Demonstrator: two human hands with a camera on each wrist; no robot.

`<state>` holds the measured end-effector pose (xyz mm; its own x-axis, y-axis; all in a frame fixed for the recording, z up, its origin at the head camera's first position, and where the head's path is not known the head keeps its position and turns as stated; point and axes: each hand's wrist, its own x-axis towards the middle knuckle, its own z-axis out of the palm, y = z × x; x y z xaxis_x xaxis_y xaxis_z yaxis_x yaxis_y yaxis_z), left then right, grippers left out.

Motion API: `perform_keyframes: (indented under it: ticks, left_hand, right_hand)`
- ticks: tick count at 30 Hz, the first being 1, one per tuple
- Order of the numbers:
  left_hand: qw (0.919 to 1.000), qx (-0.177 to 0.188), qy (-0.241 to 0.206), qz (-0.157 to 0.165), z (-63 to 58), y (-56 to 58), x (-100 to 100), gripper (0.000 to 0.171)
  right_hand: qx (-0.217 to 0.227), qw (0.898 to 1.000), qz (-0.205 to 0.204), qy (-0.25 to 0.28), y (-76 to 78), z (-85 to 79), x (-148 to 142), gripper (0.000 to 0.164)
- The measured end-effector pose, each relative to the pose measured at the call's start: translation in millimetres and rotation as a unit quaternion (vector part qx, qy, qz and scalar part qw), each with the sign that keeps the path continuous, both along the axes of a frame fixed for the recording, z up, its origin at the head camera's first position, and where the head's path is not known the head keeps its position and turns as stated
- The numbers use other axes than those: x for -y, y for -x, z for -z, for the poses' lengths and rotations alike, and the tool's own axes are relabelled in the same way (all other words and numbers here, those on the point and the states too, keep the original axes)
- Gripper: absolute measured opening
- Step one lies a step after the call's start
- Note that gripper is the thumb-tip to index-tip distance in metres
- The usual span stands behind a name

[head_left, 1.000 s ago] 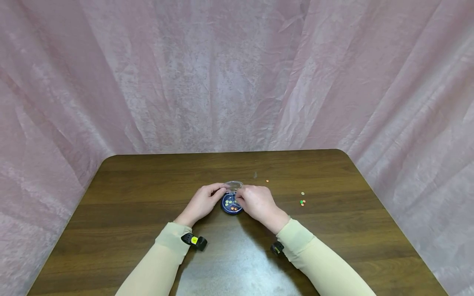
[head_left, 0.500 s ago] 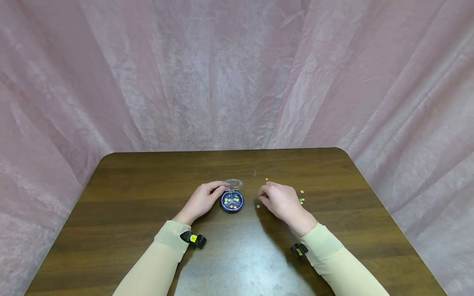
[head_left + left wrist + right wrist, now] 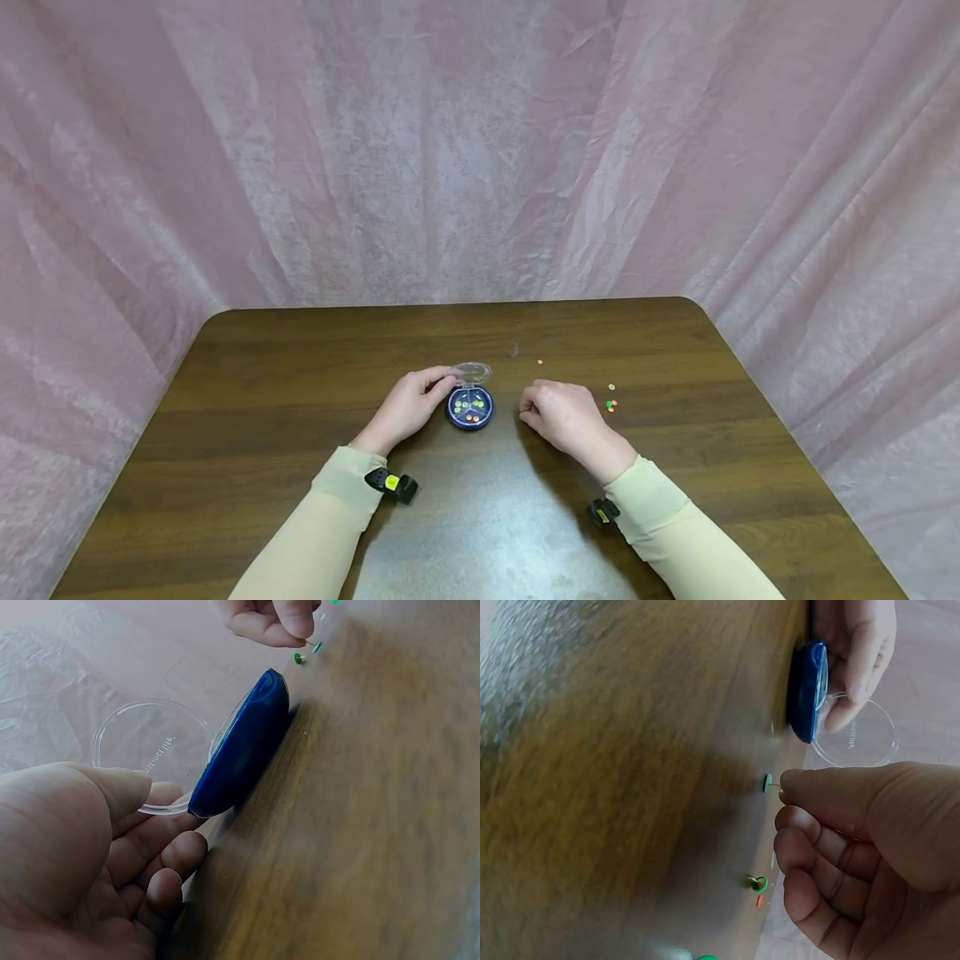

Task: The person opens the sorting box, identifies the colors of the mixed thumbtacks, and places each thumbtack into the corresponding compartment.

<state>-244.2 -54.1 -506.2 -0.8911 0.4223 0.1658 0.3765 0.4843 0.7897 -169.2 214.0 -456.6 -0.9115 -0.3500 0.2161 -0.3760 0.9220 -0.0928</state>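
Observation:
A round blue case (image 3: 469, 419) with a clear hinged lid (image 3: 472, 372) stands raised open on the table. Inside, dividers separate yellow-green thumbtacks (image 3: 478, 403) at the back left and right from orange ones (image 3: 471, 418) in front. My left hand (image 3: 407, 410) pinches the lid's left edge between thumb and fingers, also visible in the left wrist view. To the right of the case, my right hand (image 3: 564, 417) is low over the table. Its thumb and finger pinch a green-headed thumbtack (image 3: 768, 782) by the pin, head toward the tabletop; whether the head touches it I cannot tell.
Several loose tacks, green (image 3: 609, 404), orange (image 3: 614, 403) and pale (image 3: 611, 387), lie right of my right hand. One orange tack (image 3: 540, 362) lies farther back. A small clear scrap (image 3: 514, 349) is near it. A pink curtain (image 3: 450, 167) hangs behind the wooden table (image 3: 300, 358).
My right hand has moved from over the case to the table on its right, where it has taken hold of a tack that lay there. The left hand stays at the lid.

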Motion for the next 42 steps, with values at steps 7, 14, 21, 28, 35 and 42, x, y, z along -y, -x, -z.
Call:
perform_keyframes:
  ticks: [7, 14, 21, 28, 35, 42]
  left_hand:
    - [1.0000, 0.001, 0.001, 0.003, -1.3, -0.2, -0.4, 0.028]
    - [0.9999, 0.009, 0.007, 0.001, -1.5, -0.1, -0.3, 0.028]
    - [1.0000, 0.005, 0.001, -0.001, -1.2, -0.2, 0.0, 0.028]
    - [1.0000, 0.008, 0.001, 0.000, -0.7, -2.2, -0.3, 0.029]
    - [1.0000, 0.001, -0.001, 0.002, -0.9, -0.8, -1.4, 0.031]
    - [0.9999, 0.008, 0.008, -0.006, 1.7, 0.2, -0.2, 0.030]
  right_hand:
    - [-0.004, 1.000, -0.001, -0.004, 0.1, 3.2, -0.6, 0.022]
    - [-0.028, 1.000, -0.005, -0.003, -0.6, 7.9, -0.8, 0.024]
    - [-0.047, 0.999, -0.008, -0.006, -0.5, 13.9, 0.3, 0.023]
    - [-0.075, 0.997, -0.012, 0.010, -2.1, 15.7, -0.8, 0.020]
    - [0.032, 0.984, 0.021, 0.177, -4.4, -3.0, 1.4, 0.008]
    - [0.260, 0.814, 0.043, 0.518, -5.3, -24.0, 5.0, 0.027]
